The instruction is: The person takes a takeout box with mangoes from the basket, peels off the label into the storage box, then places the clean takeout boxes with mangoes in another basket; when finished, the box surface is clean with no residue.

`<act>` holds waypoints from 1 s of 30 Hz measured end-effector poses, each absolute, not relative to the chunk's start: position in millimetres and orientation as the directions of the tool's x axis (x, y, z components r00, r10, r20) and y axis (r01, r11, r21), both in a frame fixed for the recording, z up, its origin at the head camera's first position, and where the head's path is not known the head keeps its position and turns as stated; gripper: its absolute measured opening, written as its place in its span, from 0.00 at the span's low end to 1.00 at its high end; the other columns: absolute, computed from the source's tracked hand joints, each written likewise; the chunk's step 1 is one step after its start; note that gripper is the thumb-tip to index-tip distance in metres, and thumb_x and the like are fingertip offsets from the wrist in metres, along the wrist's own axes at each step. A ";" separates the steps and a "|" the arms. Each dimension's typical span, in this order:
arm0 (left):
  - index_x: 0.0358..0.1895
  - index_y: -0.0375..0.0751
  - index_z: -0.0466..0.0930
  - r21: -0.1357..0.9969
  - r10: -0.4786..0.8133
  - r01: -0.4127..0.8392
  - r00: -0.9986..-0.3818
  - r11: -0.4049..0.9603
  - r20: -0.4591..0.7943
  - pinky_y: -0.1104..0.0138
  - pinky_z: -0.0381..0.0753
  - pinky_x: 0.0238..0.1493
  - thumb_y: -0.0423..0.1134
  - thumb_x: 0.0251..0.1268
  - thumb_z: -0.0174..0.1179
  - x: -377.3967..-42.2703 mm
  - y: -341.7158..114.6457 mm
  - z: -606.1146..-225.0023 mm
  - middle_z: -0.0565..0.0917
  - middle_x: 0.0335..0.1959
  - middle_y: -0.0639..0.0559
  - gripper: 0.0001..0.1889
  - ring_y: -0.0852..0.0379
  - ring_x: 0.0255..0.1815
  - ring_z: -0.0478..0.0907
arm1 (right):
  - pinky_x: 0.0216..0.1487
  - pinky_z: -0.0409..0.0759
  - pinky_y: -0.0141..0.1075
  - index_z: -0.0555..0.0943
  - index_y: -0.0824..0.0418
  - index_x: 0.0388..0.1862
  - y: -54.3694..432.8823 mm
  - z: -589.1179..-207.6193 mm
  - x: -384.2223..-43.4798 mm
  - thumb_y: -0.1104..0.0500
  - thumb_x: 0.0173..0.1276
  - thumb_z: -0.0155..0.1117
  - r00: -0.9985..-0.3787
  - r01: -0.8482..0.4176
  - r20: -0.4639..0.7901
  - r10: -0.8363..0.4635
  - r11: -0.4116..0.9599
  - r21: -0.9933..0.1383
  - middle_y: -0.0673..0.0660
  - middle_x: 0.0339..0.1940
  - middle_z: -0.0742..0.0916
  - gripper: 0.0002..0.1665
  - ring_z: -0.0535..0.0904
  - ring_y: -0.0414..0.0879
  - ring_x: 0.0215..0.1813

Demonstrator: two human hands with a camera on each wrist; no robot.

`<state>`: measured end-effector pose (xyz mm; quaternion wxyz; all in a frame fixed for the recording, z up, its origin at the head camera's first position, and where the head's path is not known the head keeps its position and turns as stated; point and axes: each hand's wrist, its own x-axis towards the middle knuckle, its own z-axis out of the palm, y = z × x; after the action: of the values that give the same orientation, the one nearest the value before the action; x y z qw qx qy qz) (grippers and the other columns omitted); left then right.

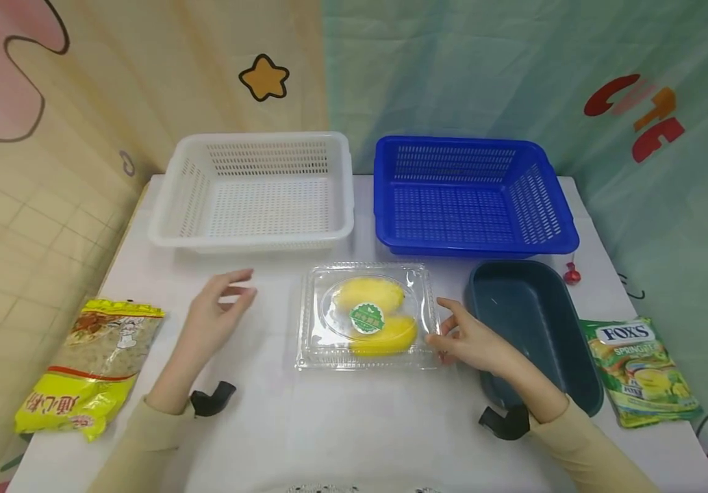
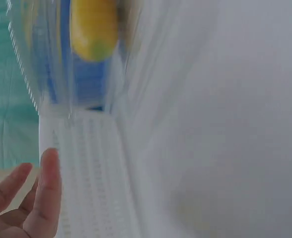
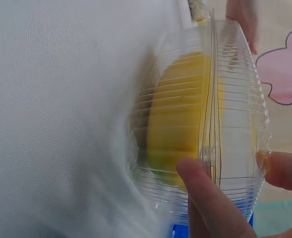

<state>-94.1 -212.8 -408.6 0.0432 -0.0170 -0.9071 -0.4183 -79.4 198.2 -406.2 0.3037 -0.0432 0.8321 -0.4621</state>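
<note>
Two hands, right hand (image 1: 474, 340) pinching one clamshell box (image 1: 366, 316), left hand (image 1: 215, 313) relaxed, two baskets, two packets

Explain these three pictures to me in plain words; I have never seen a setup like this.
No machine here: a person works with two bare hands and wears three cameras. The big picture comes from the head, looking down at a white table; the two blurry close-ups come from the wrists. On the table stand a white slotted plastic basket, a blue slotted plastic basket, a dark teal plastic tub, a yellow noodle packet and a green sweets bag. The right hand has its grip on the edge of a clear plastic clamshell box with yellow fruit pieces inside. The left hand hovers open, touching nothing.
</note>
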 end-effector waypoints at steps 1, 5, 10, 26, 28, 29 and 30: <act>0.67 0.35 0.70 0.782 0.053 0.040 -0.999 0.622 0.009 0.59 0.85 0.51 0.42 0.73 0.57 -89.2 -202.2 -412.5 0.74 0.63 0.37 0.24 0.40 0.55 0.80 | 0.41 0.88 0.43 0.43 0.69 0.78 198.7 -406.4 -79.5 0.52 0.71 0.64 -0.812 0.209 -0.464 -0.355 0.565 -0.798 0.67 0.48 0.73 0.52 0.84 0.48 0.35; 0.74 0.38 0.60 0.842 0.184 -0.079 -0.961 0.533 -0.207 0.56 0.86 0.50 0.47 0.72 0.58 -82.1 -173.9 -427.9 0.71 0.68 0.37 0.33 0.45 0.51 0.83 | 0.41 0.88 0.43 0.43 0.69 0.78 200.3 -407.4 -80.1 0.52 0.71 0.64 -0.810 0.214 -0.457 -0.366 0.541 -0.813 0.67 0.47 0.73 0.53 0.83 0.49 0.36; 0.76 0.41 0.55 0.854 0.207 -0.182 -0.926 0.487 -0.315 0.61 0.86 0.46 0.45 0.69 0.61 -84.0 -158.7 -438.3 0.73 0.63 0.36 0.37 0.54 0.39 0.85 | 0.40 0.88 0.42 0.42 0.68 0.79 201.6 -408.4 -79.9 0.52 0.71 0.64 -0.808 0.222 -0.455 -0.375 0.521 -0.824 0.67 0.47 0.73 0.53 0.83 0.48 0.37; 0.76 0.34 0.52 0.897 0.274 -0.196 -0.907 0.397 -0.320 0.63 0.87 0.39 0.40 0.69 0.61 -86.0 -157.1 -436.3 0.73 0.56 0.34 0.38 0.56 0.34 0.82 | 0.44 0.83 0.42 0.60 0.69 0.73 192.5 -386.5 -92.6 0.45 0.68 0.64 -0.889 -0.018 -0.342 -0.303 0.771 -0.636 0.65 0.50 0.78 0.45 0.78 0.54 0.48; 0.76 0.34 0.51 0.901 0.277 -0.192 -0.908 0.390 -0.314 0.64 0.87 0.39 0.40 0.69 0.61 -85.7 -157.3 -435.4 0.72 0.57 0.34 0.38 0.56 0.35 0.81 | 0.47 0.83 0.44 0.66 0.66 0.71 180.4 -379.1 -98.8 0.46 0.69 0.64 -0.907 -0.063 -0.295 -0.300 0.790 -0.611 0.64 0.51 0.78 0.39 0.76 0.55 0.51; 0.76 0.34 0.51 0.901 0.275 -0.194 -0.909 0.387 -0.314 0.64 0.87 0.39 0.40 0.69 0.61 -85.7 -157.5 -435.2 0.72 0.57 0.34 0.38 0.56 0.35 0.81 | 0.48 0.83 0.45 0.68 0.65 0.69 172.6 -375.5 -102.1 0.47 0.69 0.64 -0.909 -0.089 -0.276 -0.312 0.792 -0.604 0.64 0.51 0.78 0.36 0.76 0.55 0.51; 0.76 0.34 0.51 0.902 0.273 -0.195 -0.910 0.385 -0.313 0.64 0.87 0.39 0.39 0.69 0.61 -85.7 -157.5 -435.1 0.72 0.57 0.34 0.38 0.56 0.35 0.81 | 0.48 0.82 0.45 0.71 0.64 0.66 164.1 -372.0 -105.6 0.48 0.69 0.65 -0.907 -0.122 -0.256 -0.334 0.792 -0.598 0.63 0.51 0.78 0.33 0.76 0.55 0.52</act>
<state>-85.7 -157.5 -435.1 -0.2113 -0.0244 -0.8048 -0.5541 -105.6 164.1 -372.0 0.1772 -0.1226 0.9299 -0.2980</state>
